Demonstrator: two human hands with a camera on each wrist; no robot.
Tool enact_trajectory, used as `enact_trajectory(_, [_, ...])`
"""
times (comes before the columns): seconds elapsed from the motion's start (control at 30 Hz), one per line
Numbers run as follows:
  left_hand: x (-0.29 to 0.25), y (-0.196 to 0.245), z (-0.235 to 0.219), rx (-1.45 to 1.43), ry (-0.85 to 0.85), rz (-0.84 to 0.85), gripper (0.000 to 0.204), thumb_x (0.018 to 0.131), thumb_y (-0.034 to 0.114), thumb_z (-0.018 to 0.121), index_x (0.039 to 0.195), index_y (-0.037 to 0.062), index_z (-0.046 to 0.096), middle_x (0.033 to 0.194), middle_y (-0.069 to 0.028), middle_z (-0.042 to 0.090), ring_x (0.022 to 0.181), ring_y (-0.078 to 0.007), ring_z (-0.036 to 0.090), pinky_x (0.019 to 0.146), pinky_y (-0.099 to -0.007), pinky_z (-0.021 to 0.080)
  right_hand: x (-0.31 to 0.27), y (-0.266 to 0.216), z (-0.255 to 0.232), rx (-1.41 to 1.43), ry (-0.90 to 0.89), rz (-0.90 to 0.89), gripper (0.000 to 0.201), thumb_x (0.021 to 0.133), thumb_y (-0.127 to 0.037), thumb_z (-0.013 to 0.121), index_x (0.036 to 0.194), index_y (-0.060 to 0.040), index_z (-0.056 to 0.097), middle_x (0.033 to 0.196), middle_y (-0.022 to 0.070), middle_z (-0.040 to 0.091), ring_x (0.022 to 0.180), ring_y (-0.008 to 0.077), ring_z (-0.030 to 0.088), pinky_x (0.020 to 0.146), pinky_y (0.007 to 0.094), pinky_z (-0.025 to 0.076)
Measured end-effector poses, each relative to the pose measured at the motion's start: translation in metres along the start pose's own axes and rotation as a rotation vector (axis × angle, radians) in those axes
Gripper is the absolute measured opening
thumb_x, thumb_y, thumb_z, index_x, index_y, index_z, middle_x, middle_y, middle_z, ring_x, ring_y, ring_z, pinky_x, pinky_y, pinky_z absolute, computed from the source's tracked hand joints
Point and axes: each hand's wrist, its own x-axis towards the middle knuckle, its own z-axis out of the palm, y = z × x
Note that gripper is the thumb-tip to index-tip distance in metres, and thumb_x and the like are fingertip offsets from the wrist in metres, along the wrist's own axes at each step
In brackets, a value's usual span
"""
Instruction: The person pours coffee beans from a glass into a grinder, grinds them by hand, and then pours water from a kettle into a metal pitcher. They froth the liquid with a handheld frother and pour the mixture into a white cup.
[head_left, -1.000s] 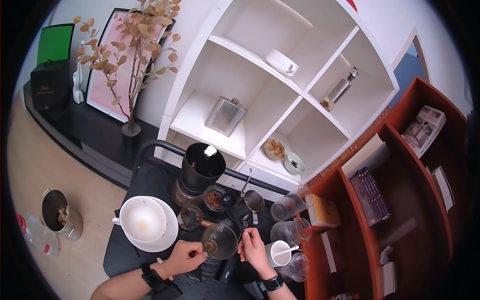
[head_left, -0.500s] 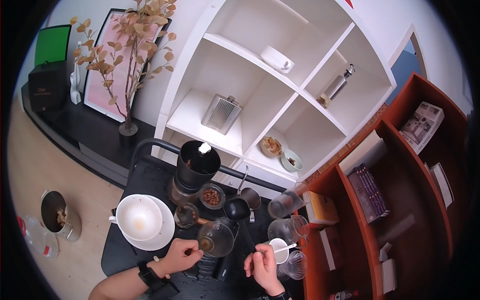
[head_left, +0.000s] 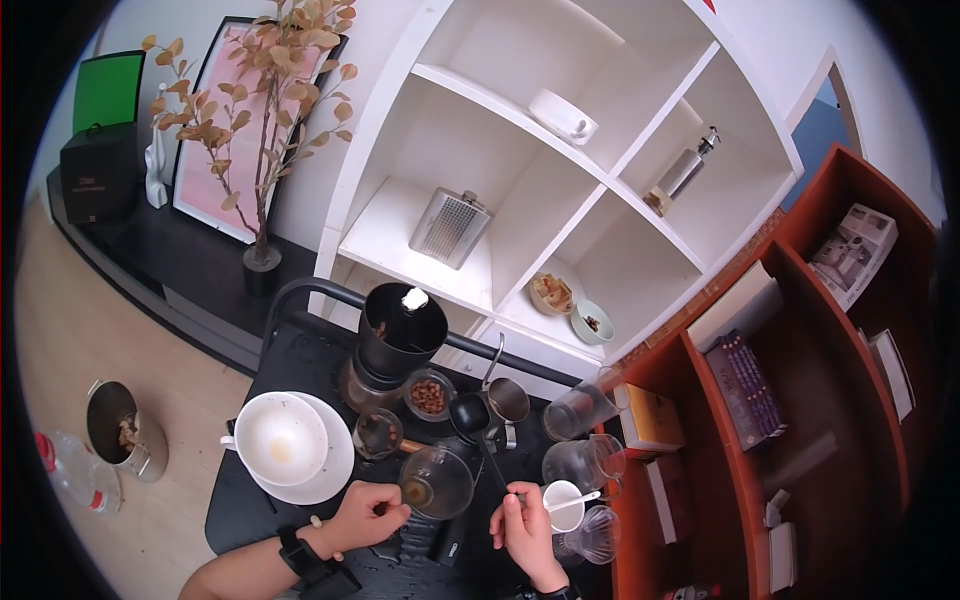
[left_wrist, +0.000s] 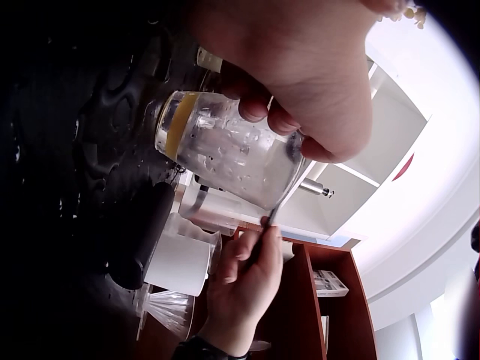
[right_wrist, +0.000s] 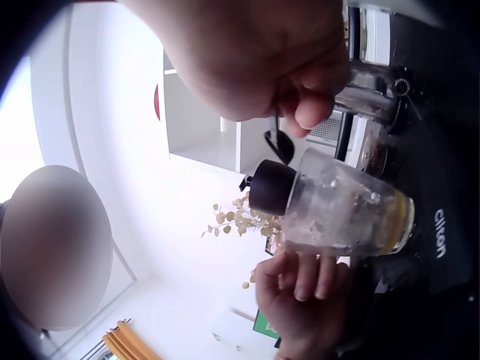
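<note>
My left hand (head_left: 372, 512) grips a clear glass jar (head_left: 437, 482) tilted on its side over the black cart top (head_left: 250, 500); a little yellowish liquid lies in it. The left wrist view shows the fingers (left_wrist: 300, 97) curled round the jar (left_wrist: 225, 150). My right hand (head_left: 520, 525) pinches the thin handle of a black long-handled scoop (head_left: 468, 416), whose bowl hangs just beyond the jar's far rim. In the right wrist view the scoop's bowl (right_wrist: 279, 144) sits above the jar (right_wrist: 345, 214).
Left of the jar stands a white cup on a saucer (head_left: 285, 445). A black grinder (head_left: 400, 335), a dish of beans (head_left: 428, 395) and a metal pitcher (head_left: 508, 402) crowd behind. A small white cup with a spoon (head_left: 560, 505) and glass carafes (head_left: 580, 462) stand at right.
My right hand has drawn back toward me and to the right with the scoop's handle, lifting the scoop's bowl off the cart. The left hand keeps hold of the jar.
</note>
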Motion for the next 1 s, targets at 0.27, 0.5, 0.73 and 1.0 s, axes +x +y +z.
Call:
enact_trajectory(0.27, [0.001, 0.002, 0.001, 0.015, 0.013, 0.014, 0.025, 0.070, 0.006, 0.057, 0.054, 0.0009, 0.039, 0.044, -0.0048, 0.038, 0.039, -0.0082, 0.034, 0.039, -0.0231, 0.028, -0.001, 0.014, 0.004, -0.305, -0.004, 0.348, 0.017, 0.090, -0.017, 0.036, 0.097, -0.0019, 0.039, 0.053, 0.0047, 0.051, 0.035, 0.0080, 0.043, 0.035, 0.0203, 0.034])
enact_trajectory(0.5, [0.001, 0.000, 0.001, 0.033, 0.008, 0.042, 0.025, 0.070, 0.006, 0.058, 0.054, 0.0011, 0.040, 0.044, -0.0049, 0.038, 0.039, -0.0081, 0.034, 0.038, -0.0230, 0.027, 0.015, 0.032, 0.014, -0.736, 0.125, 0.034, 0.023, 0.083, -0.025, 0.047, 0.095, -0.0052, 0.044, 0.060, 0.0065, 0.054, 0.048, 0.0222, 0.053, 0.048, 0.0331, 0.043])
enact_trajectory(0.73, [-0.002, 0.000, 0.001, 0.003, 0.043, 0.061, 0.025, 0.071, 0.005, 0.058, 0.054, 0.0015, 0.040, 0.045, -0.0044, 0.039, 0.039, -0.0081, 0.035, 0.038, -0.0229, 0.027, 0.010, 0.007, 0.012, -0.760, 0.174, 0.062, 0.031, 0.076, -0.025, 0.057, 0.100, -0.0079, 0.048, 0.080, 0.0050, 0.050, 0.063, 0.0194, 0.054, 0.056, 0.0316, 0.044])
enact_trajectory(1.0, [-0.008, 0.026, -0.005, -0.053, 0.056, 0.171, 0.023, 0.072, 0.006, 0.057, 0.055, 0.0022, 0.041, 0.047, -0.0039, 0.041, 0.041, -0.0107, 0.037, 0.040, -0.0235, 0.028, 0.000, -0.007, 0.008, -0.468, 0.231, -0.235, 0.013, 0.081, -0.010, 0.051, 0.091, -0.0024, 0.052, 0.077, 0.0061, 0.051, 0.064, 0.0130, 0.047, 0.056, 0.0242, 0.040])
